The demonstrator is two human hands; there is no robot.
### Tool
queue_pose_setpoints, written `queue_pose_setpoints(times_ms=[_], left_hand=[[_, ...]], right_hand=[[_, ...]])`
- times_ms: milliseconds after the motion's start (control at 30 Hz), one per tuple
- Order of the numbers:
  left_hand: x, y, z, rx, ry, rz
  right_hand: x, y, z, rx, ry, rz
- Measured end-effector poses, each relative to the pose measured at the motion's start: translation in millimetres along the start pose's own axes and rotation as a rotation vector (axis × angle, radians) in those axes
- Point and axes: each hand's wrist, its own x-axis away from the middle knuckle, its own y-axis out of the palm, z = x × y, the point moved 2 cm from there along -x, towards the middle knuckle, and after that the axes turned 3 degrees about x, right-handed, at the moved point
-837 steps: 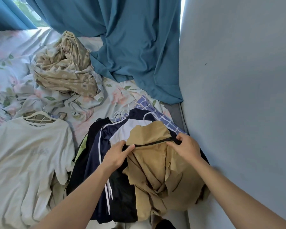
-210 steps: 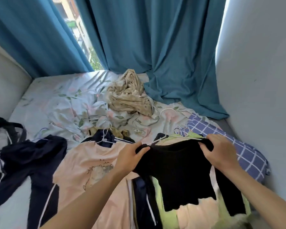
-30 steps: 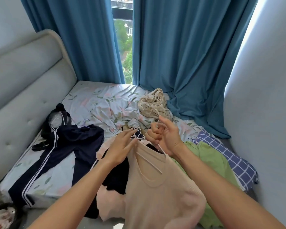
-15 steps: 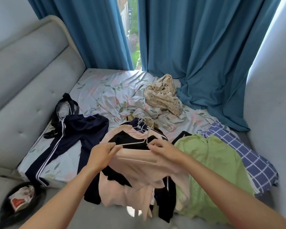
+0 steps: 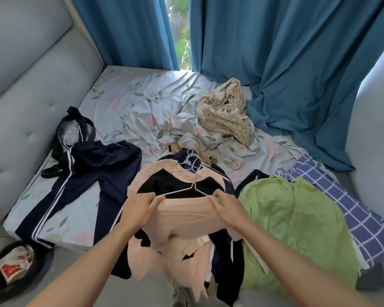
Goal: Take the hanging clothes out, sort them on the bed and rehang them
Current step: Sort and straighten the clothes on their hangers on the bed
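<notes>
left hand (image 5: 138, 210) pinches pink top (image 5: 186, 224) at its left shoulder | right hand (image 5: 227, 207) pinches the right shoulder | top on white hanger (image 5: 193, 187), on the middle pile at bed (image 5: 142, 96) edge | green shirt (image 5: 297, 218) at 3 o'clock | navy trousers (image 5: 82, 173) at 9 | black bin (image 5: 16, 264) at 8 holds paper rubbish

Black bag (image 5: 13, 275) cut off at bottom-left edge; hanger (image 5: 187, 191) lower bar hidden inside pink top (image 5: 186, 224)
</notes>
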Motion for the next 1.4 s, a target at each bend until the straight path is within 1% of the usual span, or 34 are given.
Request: queue_pose_setpoints(times_ms=[133,233,333,400,467,533,633,733,800,933,1133,1267,1400], left_hand=[[-78.0,22.2,-21.8,0.032,0.007,-0.087],[-138.5,40.3,-36.6,0.011,0.005,-0.162],[-193.5,63.3,-52.9,-0.023,0.017,-0.147],[-221.7,83.9,-65.3,-0.068,0.072,-0.111],[-239.4,106.9,-77.8,-0.117,0.111,-0.101],[-245.1,130.9,-84.0,-0.132,0.123,-0.124],[-239.5,168.2,-74.1,-0.179,0.182,-0.151],[-229.2,204.2,-44.6,-0.17,0.244,-0.184],[-225.7,227.9,-13.1,-0.188,0.284,-0.202],[-222.0,275.7,63.6,-0.185,0.324,-0.228],[-218.1,353.0,185.3,-0.133,0.387,-0.282],[-227.4,397.5,262.0,-0.037,0.375,-0.344],[-244.0,433.6,314.6,-0.025,0.273,-0.414]], right_hand=[[-58.8,22.6,13.0,0.009,0.094,-0.011],[-108.6,40.1,25.4,0.039,0.147,-0.03],[-159.0,60.6,42.2,0.052,0.143,-0.004],[-186.2,74.7,57.5,0.028,0.128,0.033],[-202.6,88.0,76.0,0.031,0.105,0.065],[-208.0,97.6,98.3,0.082,0.107,0.07],[-198.9,104.8,140.1,0.155,0.14,0.065],[-179.7,100.4,187.1,0.16,0.17,0.09],[-167.3,90.4,222.1,0.157,0.196,0.108],[-142.3,61.2,291.4,0.191,0.213,0.121],[-101.6,-1.8,393.8,0.221,0.228,0.159],[-88.4,-51.0,464.1,0.333,0.293,0.212],[-84.6,-89.7,524.6,0.418,0.416,0.251]])
